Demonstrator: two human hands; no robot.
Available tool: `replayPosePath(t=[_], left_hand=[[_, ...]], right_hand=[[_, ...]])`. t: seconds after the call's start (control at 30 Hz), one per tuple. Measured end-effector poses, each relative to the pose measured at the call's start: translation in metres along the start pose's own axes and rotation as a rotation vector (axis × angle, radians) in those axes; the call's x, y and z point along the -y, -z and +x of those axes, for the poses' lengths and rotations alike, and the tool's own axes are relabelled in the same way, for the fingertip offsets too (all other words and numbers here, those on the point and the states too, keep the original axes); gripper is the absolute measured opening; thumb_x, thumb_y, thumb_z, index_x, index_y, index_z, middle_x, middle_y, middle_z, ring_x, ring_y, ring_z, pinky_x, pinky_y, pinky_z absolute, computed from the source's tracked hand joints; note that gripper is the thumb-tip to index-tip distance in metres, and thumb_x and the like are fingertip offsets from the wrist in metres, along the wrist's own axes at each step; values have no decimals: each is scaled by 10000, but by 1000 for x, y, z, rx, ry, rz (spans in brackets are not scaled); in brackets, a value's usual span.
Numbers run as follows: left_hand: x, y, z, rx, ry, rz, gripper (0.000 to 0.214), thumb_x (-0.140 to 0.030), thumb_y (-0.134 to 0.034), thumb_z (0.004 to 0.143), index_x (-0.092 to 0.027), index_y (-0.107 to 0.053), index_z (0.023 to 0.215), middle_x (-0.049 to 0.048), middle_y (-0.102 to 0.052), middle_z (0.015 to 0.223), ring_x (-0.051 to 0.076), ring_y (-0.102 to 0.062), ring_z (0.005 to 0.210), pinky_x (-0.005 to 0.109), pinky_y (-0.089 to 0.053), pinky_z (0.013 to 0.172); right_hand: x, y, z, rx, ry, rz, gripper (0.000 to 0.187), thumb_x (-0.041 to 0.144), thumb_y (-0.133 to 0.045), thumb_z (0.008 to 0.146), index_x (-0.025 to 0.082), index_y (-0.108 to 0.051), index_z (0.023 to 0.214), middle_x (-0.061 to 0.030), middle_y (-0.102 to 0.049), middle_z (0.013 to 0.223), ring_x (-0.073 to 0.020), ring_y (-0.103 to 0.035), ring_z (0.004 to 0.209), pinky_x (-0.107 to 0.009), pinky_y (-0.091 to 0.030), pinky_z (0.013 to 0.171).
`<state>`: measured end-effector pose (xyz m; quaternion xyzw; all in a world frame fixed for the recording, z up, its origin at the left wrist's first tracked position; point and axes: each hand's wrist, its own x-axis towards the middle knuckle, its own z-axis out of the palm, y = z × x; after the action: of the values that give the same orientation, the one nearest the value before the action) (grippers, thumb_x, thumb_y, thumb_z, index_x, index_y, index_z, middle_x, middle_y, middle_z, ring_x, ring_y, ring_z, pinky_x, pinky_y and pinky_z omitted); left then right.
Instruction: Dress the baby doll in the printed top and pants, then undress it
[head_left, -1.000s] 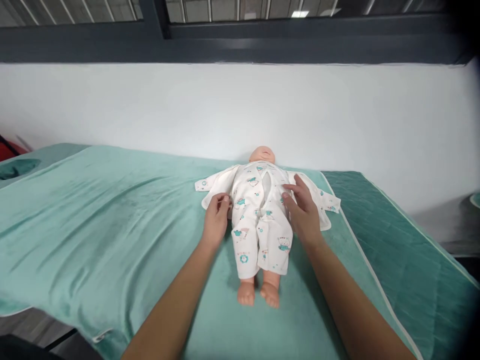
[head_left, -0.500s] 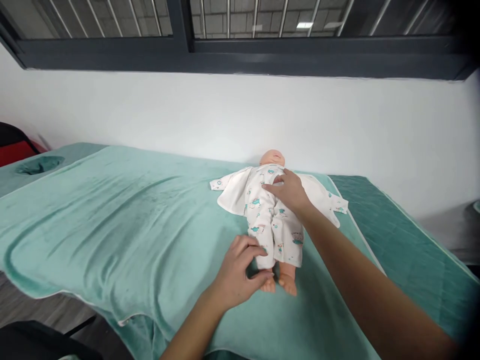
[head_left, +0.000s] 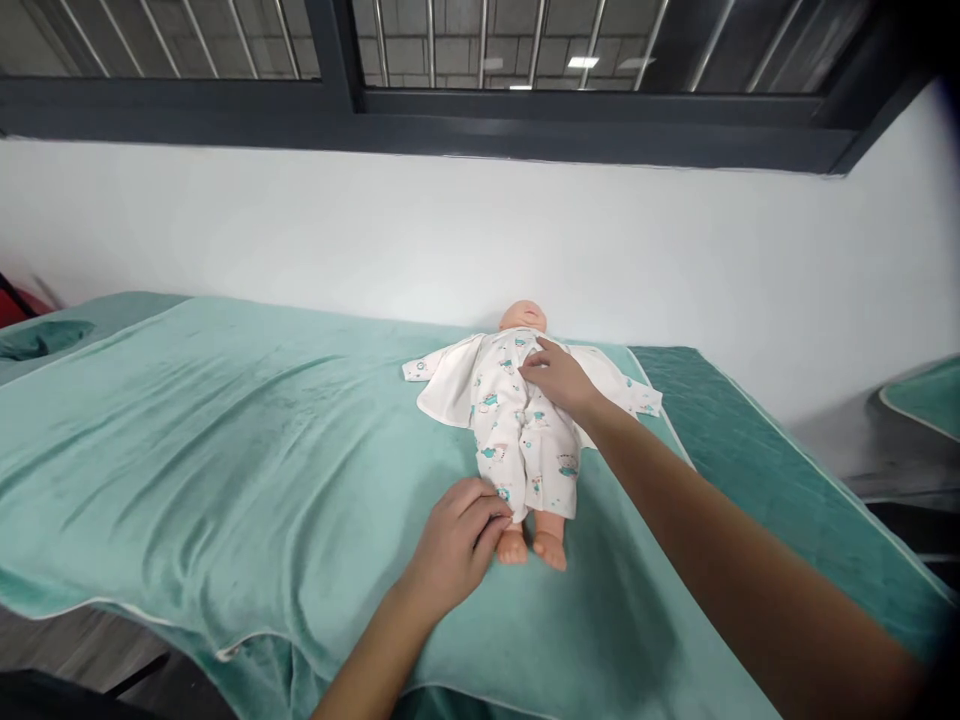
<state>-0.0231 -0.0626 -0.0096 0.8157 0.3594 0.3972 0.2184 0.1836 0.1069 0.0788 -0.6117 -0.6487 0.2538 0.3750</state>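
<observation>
A baby doll (head_left: 523, 317) lies on its back on a teal towel (head_left: 225, 420), head toward the wall. It wears a white romper (head_left: 517, 430) printed with small teal animals, sleeves spread to both sides. My right hand (head_left: 559, 378) rests on the doll's chest, fingers pinched on the romper's front. My left hand (head_left: 459, 540) sits at the doll's left leg, fingers curled on the trouser cuff just above the bare feet (head_left: 532, 547).
The towel covers a padded table (head_left: 757, 460) with a darker green quilted cover on the right. A white wall (head_left: 450, 230) and a dark window frame (head_left: 450, 110) run behind. Another green-covered surface (head_left: 926, 395) shows at far right.
My left hand went from the doll's left side down to its foot and cuff. My right hand moved from the doll's hip up to its chest.
</observation>
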Motion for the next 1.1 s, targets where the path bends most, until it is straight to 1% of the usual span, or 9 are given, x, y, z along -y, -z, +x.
replayPosePath(t=[0.2, 0.33, 0.43, 0.57, 0.67, 0.83, 0.97, 1.03, 1.1], left_hand=[[-6, 6, 3, 62, 226, -224, 164, -273, -472, 979, -188, -572, 879, 37, -554, 914, 141, -523, 826, 275, -419, 758], [-2, 13, -2, 28, 328, -402, 195, -346, -517, 961, -184, -565, 864, 24, -521, 895, 143, -499, 835, 269, -395, 776], [7, 18, -11, -47, 412, -579, 214, -382, -534, 949, -182, -543, 873, 11, -475, 865, 141, -476, 816, 263, -380, 763], [11, 22, -22, -80, 451, -766, 231, -395, -553, 936, -176, -535, 865, 3, -451, 827, 136, -457, 782, 262, -362, 742], [8, 24, -25, -87, 449, -870, 255, -408, -565, 927, -174, -532, 830, 3, -452, 792, 138, -450, 764, 266, -351, 726], [4, 23, -27, -114, 479, -896, 254, -407, -594, 908, -174, -549, 819, 3, -465, 774, 134, -446, 742, 262, -346, 709], [3, 21, -28, -195, 488, -864, 208, -367, -583, 919, -183, -548, 829, 11, -480, 844, 143, -471, 819, 267, -373, 778], [2, 20, -29, -243, 491, -852, 182, -346, -590, 916, -186, -547, 842, 19, -484, 903, 149, -473, 876, 266, -378, 813], [2, 19, -29, -263, 496, -855, 169, -338, -592, 914, -188, -543, 854, 19, -481, 907, 148, -468, 875, 264, -383, 811]], right_hand=[[-6, 9, -3, -32, -18, 99, 145, 294, -583, 701, 186, -662, 646, -39, -460, 1511, -282, -500, 1301, -388, -373, 1075], [-10, 16, -5, -53, -37, 154, 141, 300, -565, 698, 188, -589, 616, -59, -551, 1419, -282, -563, 1208, -370, -466, 948], [-11, 14, -10, -87, -38, 164, 134, 297, -556, 718, 197, -588, 634, -84, -594, 1354, -284, -504, 1290, -394, -408, 1035], [-8, 4, -20, -49, 15, 91, 182, 378, -647, 742, 204, -676, 781, -93, -391, 1545, -284, -318, 1445, -443, -208, 1181], [-6, 0, -24, -11, 39, 7, 166, 377, -692, 736, 215, -671, 770, -55, -307, 1596, -296, -220, 1485, -496, -175, 1185], [-10, -3, -32, -112, 82, -21, 99, 288, -635, 790, 200, -617, 748, -104, -410, 1518, -285, -321, 1439, -486, -225, 1177], [-2, -4, -74, -232, 294, -128, 183, 269, -586, 863, 204, -618, 1031, -123, -349, 1541, -294, -249, 1464, -513, -258, 1163], [7, -4, -109, -166, 474, -171, 184, 253, -569, 897, 221, -604, 1074, -104, -382, 1520, -287, -286, 1441, -507, -278, 1151], [16, -5, -146, -28, 573, -194, 132, 249, -589, 905, 233, -606, 1034, -90, -531, 1368, -277, -439, 1311, -480, -344, 1094]])
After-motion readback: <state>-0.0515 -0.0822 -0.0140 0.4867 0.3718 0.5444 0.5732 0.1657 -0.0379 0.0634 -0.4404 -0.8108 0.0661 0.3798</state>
